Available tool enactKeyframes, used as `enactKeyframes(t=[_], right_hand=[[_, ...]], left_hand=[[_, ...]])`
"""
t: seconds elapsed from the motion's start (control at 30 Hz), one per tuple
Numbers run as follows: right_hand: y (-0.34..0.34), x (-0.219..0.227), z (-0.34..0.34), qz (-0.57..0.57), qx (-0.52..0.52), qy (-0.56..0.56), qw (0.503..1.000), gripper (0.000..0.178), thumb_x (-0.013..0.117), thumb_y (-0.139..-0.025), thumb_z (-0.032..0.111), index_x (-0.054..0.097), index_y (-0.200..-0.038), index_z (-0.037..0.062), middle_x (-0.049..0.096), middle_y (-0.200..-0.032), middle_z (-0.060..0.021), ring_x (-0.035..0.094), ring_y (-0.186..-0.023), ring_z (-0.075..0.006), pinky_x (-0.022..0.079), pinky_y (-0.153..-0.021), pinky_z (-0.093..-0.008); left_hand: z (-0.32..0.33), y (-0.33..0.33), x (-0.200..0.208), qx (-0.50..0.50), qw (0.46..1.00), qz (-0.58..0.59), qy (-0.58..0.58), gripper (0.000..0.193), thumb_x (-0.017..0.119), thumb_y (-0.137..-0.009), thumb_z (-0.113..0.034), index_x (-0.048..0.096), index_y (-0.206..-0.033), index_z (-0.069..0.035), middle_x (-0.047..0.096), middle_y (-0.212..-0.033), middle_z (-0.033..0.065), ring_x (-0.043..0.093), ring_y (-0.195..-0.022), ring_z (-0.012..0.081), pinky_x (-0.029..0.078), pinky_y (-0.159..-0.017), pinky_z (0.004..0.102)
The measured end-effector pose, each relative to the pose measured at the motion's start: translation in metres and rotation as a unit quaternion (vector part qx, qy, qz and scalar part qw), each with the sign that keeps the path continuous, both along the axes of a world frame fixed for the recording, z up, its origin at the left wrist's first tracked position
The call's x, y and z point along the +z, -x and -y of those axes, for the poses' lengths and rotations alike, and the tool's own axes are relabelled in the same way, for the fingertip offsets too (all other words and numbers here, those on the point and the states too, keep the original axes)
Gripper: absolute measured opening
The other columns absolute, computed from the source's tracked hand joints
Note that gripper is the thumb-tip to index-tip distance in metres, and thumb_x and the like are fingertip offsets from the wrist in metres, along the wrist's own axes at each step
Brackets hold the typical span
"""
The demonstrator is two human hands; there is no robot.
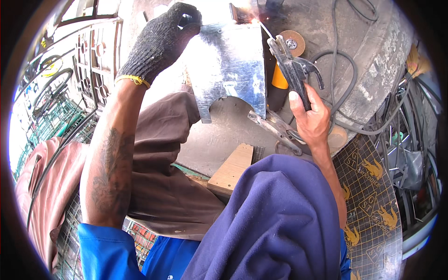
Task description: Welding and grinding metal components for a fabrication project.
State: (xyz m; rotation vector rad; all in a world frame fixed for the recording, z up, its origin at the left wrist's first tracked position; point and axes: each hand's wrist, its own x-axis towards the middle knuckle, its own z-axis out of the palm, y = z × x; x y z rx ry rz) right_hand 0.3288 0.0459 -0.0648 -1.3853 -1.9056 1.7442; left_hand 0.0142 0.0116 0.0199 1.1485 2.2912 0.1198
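My right hand, bare, is wrapped round the black handle of a welding electrode holder. From its jaws a thin welding rod reaches to a bright glowing spot beside a small rusty steel piece. My left hand wears a dark knitted glove with a yellow band at the wrist. Its fingers are curled closed at the upper left corner of a shiny metal sheet, and the fingertips are partly hidden. A rounded cutout shows in the sheet's near edge.
An angle grinder with a tan disc lies right of the sheet. Closer in are a metal clamp and a wooden block. Grey cable loops across the concrete floor. Metal gates stand at left, a gridded dark sheet at right.
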Motion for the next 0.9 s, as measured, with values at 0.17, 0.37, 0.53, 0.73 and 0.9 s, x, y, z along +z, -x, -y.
enactKeyframes(t=[0.17,0.37,0.53,0.73,0.9], right_hand=[[0.000,-0.001,0.000,0.006,0.003,0.000,1.000,0.037,0.072,-0.094,0.022,0.067,-0.123,-0.0002,0.072,-0.089,-0.0109,0.065,-0.076,-0.0112,0.054,-0.071,-0.0297],[0.003,0.001,-0.002,0.013,0.015,-0.014,1.000,0.036,0.072,-0.094,0.024,0.066,-0.120,0.0000,0.071,-0.086,-0.0108,0.065,-0.074,-0.0127,0.053,-0.069,-0.0307],[0.001,-0.004,0.002,-0.008,0.000,-0.024,1.000,0.037,0.071,-0.095,0.025,0.066,-0.122,0.0000,0.072,-0.087,-0.0112,0.065,-0.074,-0.0124,0.053,-0.069,-0.0308],[-0.002,-0.002,0.001,0.009,-0.006,-0.007,1.000,0.038,0.072,-0.095,0.026,0.067,-0.122,-0.0003,0.066,-0.079,-0.0059,0.057,-0.070,-0.0081,0.050,-0.065,-0.0286],[0.000,0.000,0.000,0.013,0.000,0.002,1.000,0.038,0.072,-0.095,0.025,0.067,-0.123,-0.0003,0.067,-0.080,-0.0059,0.057,-0.071,-0.0081,0.050,-0.066,-0.0289]], left_hand=[[0.004,0.008,-0.010,0.009,1.000,0.012,-0.003,0.018,0.067,-0.094,-0.017,0.062,-0.107,-0.005,0.074,-0.097,0.0149,0.073,-0.092,0.0275,0.057,-0.080,0.0379],[0.013,0.015,-0.014,-0.013,0.999,0.024,-0.045,0.020,0.070,-0.090,-0.015,0.062,-0.106,-0.005,0.074,-0.097,0.0143,0.073,-0.093,0.0279,0.057,-0.080,0.0388],[0.012,0.017,-0.016,0.006,0.999,0.036,-0.039,0.021,0.068,-0.093,-0.015,0.061,-0.109,-0.004,0.074,-0.099,0.0152,0.074,-0.094,0.0278,0.057,-0.081,0.0384],[0.005,0.009,-0.014,0.014,1.000,0.015,0.014,0.019,0.066,-0.095,-0.015,0.061,-0.110,-0.004,0.074,-0.099,0.0154,0.073,-0.095,0.0268,0.058,-0.082,0.0375],[0.002,0.005,-0.006,-0.001,1.000,0.003,0.008,0.018,0.067,-0.094,-0.016,0.061,-0.107,-0.005,0.074,-0.095,0.0150,0.073,-0.090,0.0267,0.057,-0.079,0.0375]])
